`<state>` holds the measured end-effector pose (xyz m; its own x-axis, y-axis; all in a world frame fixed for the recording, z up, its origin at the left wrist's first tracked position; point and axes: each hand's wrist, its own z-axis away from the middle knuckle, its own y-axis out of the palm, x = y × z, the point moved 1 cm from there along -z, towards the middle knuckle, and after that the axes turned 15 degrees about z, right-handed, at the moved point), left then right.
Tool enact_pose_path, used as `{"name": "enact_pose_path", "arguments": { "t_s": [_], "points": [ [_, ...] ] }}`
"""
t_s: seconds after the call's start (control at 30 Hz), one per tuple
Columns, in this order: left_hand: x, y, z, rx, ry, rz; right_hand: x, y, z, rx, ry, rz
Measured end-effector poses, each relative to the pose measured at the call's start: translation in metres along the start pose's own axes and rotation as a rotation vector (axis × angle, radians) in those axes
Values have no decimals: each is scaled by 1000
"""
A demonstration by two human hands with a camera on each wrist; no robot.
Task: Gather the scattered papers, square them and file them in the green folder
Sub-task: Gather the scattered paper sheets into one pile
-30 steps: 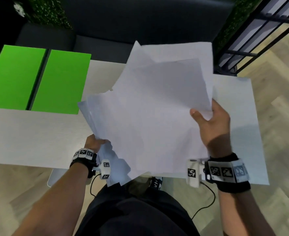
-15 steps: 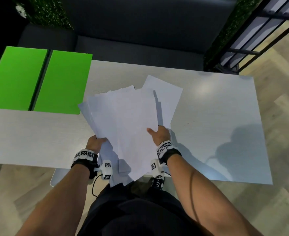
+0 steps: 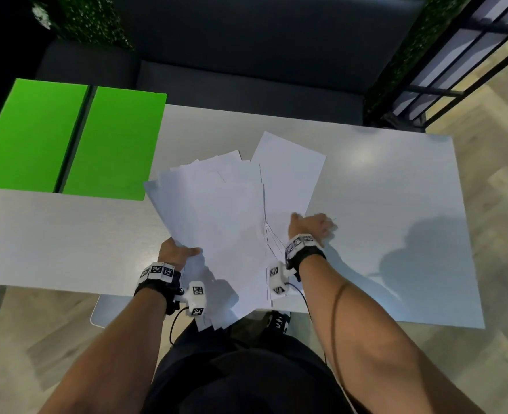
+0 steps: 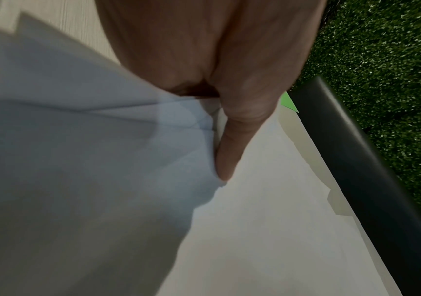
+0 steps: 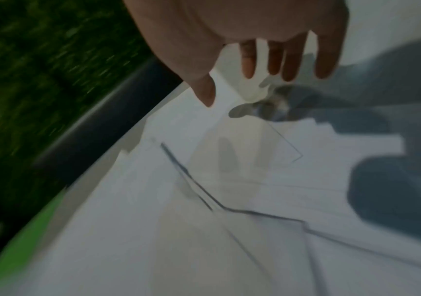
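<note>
The white papers (image 3: 217,222) lie in a loose fan on the middle of the table, their lower ends hanging over the near edge. My left hand (image 3: 178,252) grips the fan's lower left edge; the left wrist view shows its thumb (image 4: 229,152) pressed on top of the papers (image 4: 77,160). My right hand (image 3: 312,225) hovers at the fan's right edge, holding nothing. Its fingers (image 5: 290,60) are straight and spread above the papers (image 5: 204,240). The green folder (image 3: 67,138) lies open and flat at the table's far left corner, apart from the papers.
The pale table (image 3: 381,204) stretches to the right of the papers. A dark sofa (image 3: 246,55) runs along its far side, with green hedge behind. A black railing (image 3: 471,55) stands at the top right. My shoe (image 3: 279,321) shows below the near edge.
The sheets my right hand held up now lie flat on the fan. That hand has let go and slid to the fan's right edge. My left hand keeps its grip.
</note>
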<state>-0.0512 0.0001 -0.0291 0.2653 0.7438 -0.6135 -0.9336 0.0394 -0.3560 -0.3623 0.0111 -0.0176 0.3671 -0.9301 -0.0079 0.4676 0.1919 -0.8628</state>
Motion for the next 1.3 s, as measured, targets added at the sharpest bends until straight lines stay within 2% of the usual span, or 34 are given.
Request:
{"name": "enact_pose_path", "arguments": {
  "t_s": [0.03,0.07,0.1,0.2,0.37,0.43,0.57,0.77,0.83,0.93,1.03,1.13,1.23,1.3],
  "points": [
    [0,0,1,7,1,1,-1,-3,-6,76,108,-68],
    [-1,0,1,13,-2,9,1,-8,-7,142,153,-123],
    [0,0,0,24,0,26,3,-10,-9,196,130,-151],
    [-3,-1,3,43,11,43,7,-12,-9,328,-62,-162],
    [-6,-1,9,52,46,15,1,-22,-6,373,-194,-127],
    [-6,0,9,50,44,6,-2,-23,-7,311,-230,-66],
    [-8,2,10,42,19,-12,-21,-33,-25,76,-297,-146],
    [-6,1,3,57,-24,25,-75,-116,-30,-229,-442,-112],
    [-8,1,4,68,-26,37,-91,-148,-24,-230,-491,-185],
    [-10,1,4,85,-15,24,-101,-174,-8,-76,-579,-429],
    [-10,2,-1,98,-50,63,-81,-147,8,135,-634,-500],
    [-12,5,2,117,-73,234,-45,-78,15,313,-654,-495],
    [-9,5,1,122,-80,348,-13,-6,18,368,-608,-350],
    [-2,7,-2,140,-91,329,-1,27,21,323,-537,-171]
  ]
}}
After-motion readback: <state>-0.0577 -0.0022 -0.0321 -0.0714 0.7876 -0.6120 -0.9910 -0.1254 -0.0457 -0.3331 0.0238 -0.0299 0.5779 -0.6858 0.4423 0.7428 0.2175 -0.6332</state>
